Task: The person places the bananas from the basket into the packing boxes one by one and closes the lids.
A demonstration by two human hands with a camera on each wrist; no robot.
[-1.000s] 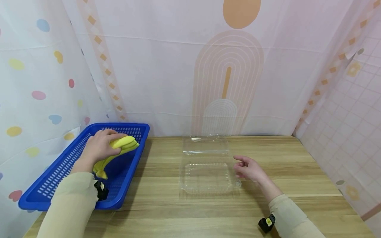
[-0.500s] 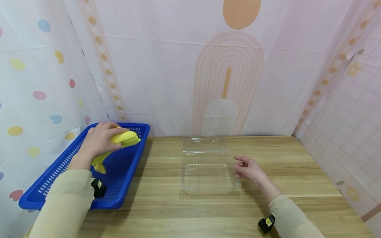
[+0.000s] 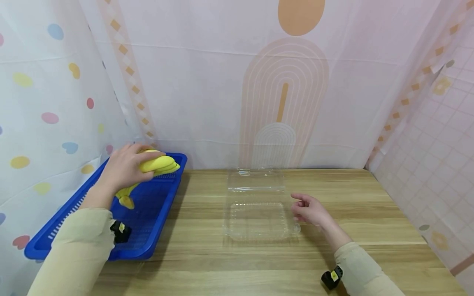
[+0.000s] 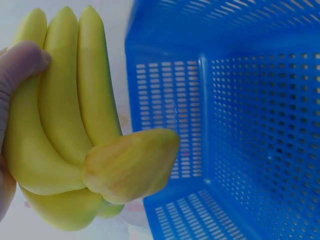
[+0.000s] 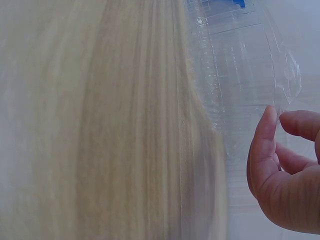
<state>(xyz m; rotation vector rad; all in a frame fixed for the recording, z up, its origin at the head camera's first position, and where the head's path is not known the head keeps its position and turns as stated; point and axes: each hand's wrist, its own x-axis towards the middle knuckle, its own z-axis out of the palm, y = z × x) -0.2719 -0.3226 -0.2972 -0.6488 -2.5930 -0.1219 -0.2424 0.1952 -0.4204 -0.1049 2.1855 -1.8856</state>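
My left hand (image 3: 126, 166) grips a bunch of yellow bananas (image 3: 159, 164) above the far part of the blue basket (image 3: 163, 222). In the left wrist view the thumb lies across the bananas (image 4: 62, 100), whose thick stem end (image 4: 132, 165) points toward the basket (image 4: 167, 100). A clear plastic clamshell container (image 3: 257, 222) lies unfolded on the table, its lid (image 3: 255, 179) toward the back. My right hand (image 3: 309, 209) is at the container's right edge. The right wrist view shows its thumb and index finger pinching the thin rim of the container (image 5: 240, 65).
The wooden table (image 3: 207, 271) ends at a hanging printed cloth (image 3: 200, 102) behind. More cloth (image 3: 55, 135) hangs at the left, next to the basket. The basket's raised rim (image 3: 163, 230) stands between the bananas and the container.
My left hand has raised the bananas and moved them slightly toward the basket's far end. The right hand and the container have stayed in place.
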